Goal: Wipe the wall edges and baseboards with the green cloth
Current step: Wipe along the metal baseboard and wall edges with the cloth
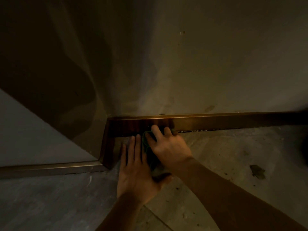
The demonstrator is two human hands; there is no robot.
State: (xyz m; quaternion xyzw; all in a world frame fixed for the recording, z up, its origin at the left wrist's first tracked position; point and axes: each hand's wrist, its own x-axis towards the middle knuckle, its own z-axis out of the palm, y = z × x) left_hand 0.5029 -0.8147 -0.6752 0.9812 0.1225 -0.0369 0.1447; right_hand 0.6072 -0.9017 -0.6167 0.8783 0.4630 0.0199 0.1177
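A dark wooden baseboard runs along the foot of the beige wall and turns a corner at the left. The green cloth lies bunched on the floor against the baseboard, mostly hidden under my hands. My right hand presses on the cloth, with its fingertips touching the baseboard. Just left of the cloth, my left hand lies flat on the floor with straight fingers pointing at the corner.
A second baseboard runs along the left wall panel. The concrete floor is dusty, with a dark stain at the right. The lighting is dim.
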